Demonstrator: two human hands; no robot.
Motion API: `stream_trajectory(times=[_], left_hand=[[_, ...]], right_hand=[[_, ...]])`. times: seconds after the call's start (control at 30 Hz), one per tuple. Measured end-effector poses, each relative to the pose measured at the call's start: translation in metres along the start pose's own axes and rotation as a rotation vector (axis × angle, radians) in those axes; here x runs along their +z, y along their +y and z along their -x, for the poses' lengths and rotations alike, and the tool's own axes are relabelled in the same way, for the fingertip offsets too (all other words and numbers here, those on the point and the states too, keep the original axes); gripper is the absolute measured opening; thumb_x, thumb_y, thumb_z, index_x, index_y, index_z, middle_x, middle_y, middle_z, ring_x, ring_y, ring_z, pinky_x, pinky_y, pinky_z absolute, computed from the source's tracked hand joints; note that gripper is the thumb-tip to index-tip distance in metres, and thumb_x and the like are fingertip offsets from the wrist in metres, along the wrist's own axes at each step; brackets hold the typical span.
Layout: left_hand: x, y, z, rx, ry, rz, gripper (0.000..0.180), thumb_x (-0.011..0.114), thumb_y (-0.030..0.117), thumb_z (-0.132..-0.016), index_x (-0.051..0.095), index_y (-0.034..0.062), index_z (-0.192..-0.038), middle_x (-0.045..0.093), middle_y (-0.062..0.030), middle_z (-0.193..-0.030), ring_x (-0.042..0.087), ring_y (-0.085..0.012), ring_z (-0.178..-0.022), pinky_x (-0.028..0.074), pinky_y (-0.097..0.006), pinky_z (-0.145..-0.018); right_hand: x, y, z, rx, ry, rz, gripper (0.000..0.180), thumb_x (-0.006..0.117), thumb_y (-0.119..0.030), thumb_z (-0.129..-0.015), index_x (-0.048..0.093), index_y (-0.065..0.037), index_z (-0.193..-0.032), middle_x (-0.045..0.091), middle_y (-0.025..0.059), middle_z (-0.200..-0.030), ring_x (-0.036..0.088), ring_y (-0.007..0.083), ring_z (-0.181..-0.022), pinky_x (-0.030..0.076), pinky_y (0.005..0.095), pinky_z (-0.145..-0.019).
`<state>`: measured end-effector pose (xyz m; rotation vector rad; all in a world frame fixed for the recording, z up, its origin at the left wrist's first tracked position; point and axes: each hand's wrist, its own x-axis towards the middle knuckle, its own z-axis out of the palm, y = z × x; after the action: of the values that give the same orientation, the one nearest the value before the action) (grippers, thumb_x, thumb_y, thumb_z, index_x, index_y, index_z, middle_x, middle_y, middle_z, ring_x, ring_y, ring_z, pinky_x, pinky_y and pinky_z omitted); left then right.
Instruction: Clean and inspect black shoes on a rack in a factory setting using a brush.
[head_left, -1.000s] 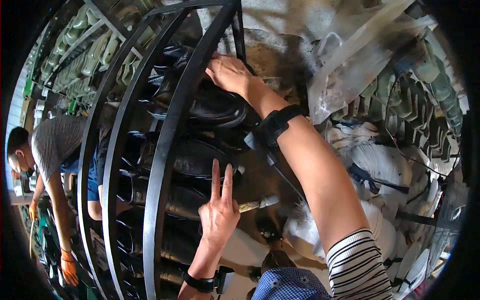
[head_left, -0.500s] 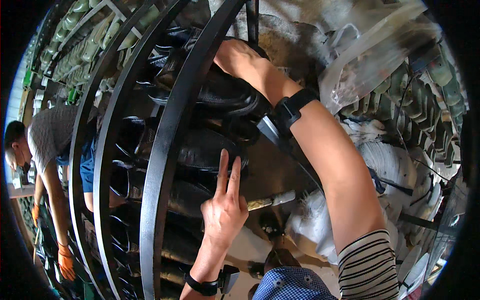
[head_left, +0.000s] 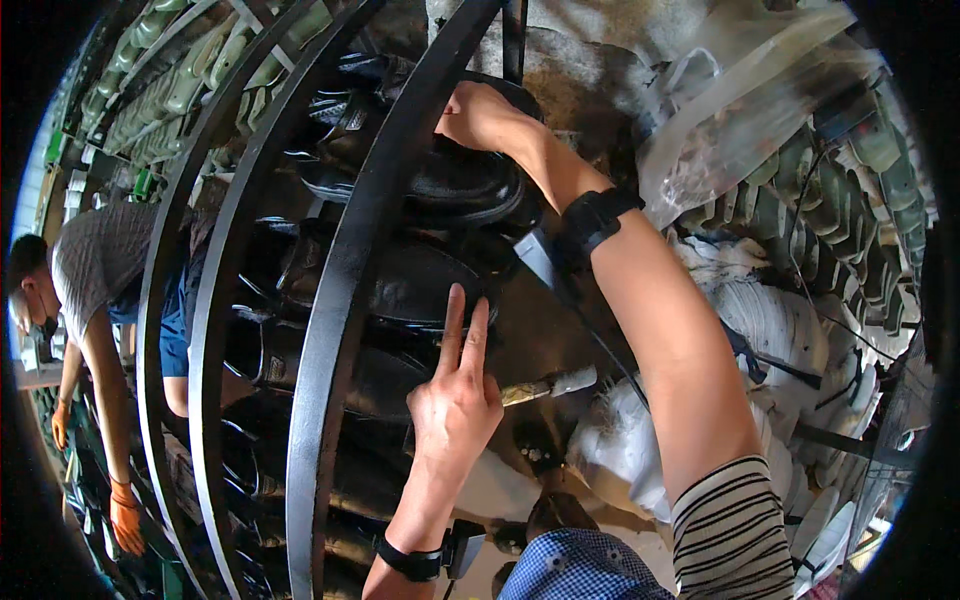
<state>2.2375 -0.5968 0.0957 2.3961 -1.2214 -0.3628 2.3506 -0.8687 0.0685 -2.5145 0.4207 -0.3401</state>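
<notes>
Shoe [head_left: 440, 180] under right hand [head_left: 480, 115]

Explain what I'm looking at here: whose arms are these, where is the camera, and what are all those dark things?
The camera sits on a person's head and looks out at their own bare hands; its wide lens bends straight edges. The right hand reaches up and rests on a black shoe on a curved black metal rack filled with more shoes. The left hand holds nothing, two fingers raised against another shoe. Both wrists wear black bands. At the left edge another person in orange gloves works nearby. Green shoe forms stand to the right.
</notes>
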Motion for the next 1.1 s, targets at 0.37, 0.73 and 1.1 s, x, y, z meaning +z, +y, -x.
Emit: stream_trajectory(times=[0.37, 0.73, 1.1], left_hand=[[-0.002, 0.003, 0.002, -0.017, 0.013, 0.002, 0.076, 0.049, -0.003, -0.059, 0.037, 0.0167, -0.131, 0.032, -0.0060, -0.138, 0.063, -0.0243, -0.065, 0.053, -0.031, -0.051], [-0.002, 0.001, 0.002, -0.040, 0.006, -0.015, 0.075, 0.051, -0.002, -0.059, 0.037, 0.0166, -0.131, 0.031, -0.0060, -0.139, 0.063, -0.0259, -0.070, 0.053, -0.033, -0.054], [-0.003, 0.001, 0.002, -0.038, 0.028, 0.017, 0.073, 0.050, -0.002, -0.060, 0.039, 0.0173, -0.130, 0.033, -0.0053, -0.138, 0.063, -0.0249, -0.069, 0.053, -0.032, -0.055]], right_hand=[[0.023, -0.008, 0.018, -0.271, 0.489, -0.023, 0.022, 0.041, -0.023, -0.086, 0.055, -0.006, -0.090, 0.057, 0.0179, -0.090, 0.053, 0.0337, -0.091, 0.042, 0.0396, -0.080], [0.008, -0.020, 0.027, -0.182, 0.350, -0.185, 0.020, 0.044, -0.022, -0.085, 0.057, -0.006, -0.086, 0.060, 0.0138, -0.088, 0.057, 0.0318, -0.083, 0.044, 0.0400, -0.071], [0.011, -0.003, 0.028, -0.133, 0.253, 0.325, 0.021, 0.044, -0.017, -0.083, 0.056, 0.000, -0.084, 0.060, 0.0180, -0.083, 0.058, 0.0347, -0.081, 0.046, 0.0426, -0.073]])
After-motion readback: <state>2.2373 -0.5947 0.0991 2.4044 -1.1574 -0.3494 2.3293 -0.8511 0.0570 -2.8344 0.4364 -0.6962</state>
